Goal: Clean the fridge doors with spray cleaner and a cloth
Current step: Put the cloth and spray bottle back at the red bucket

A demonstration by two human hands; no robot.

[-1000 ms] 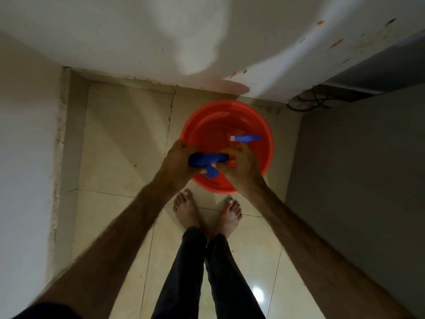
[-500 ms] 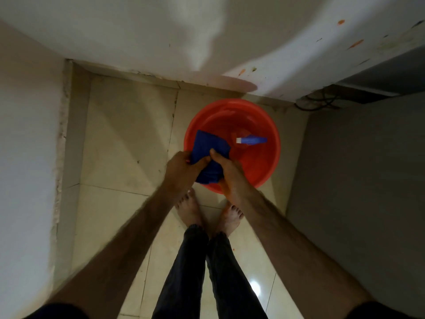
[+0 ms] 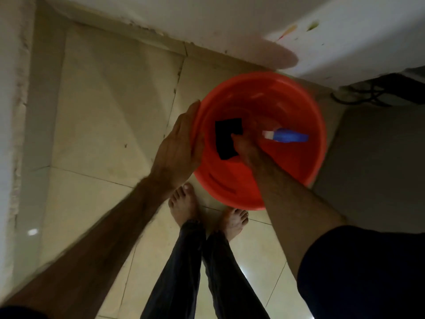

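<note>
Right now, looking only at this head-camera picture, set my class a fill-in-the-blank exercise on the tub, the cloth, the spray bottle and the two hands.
1. The cloth and the spray bottle both lie inside the ______ tub.
2. The ______ hand rests flat against the tub's outer rim.
3. The right hand reaches into the tub and touches the ______.
4. The tub stands on the tiled ______, just ahead of two bare feet.

Missing words: red; left; cloth; floor
</note>
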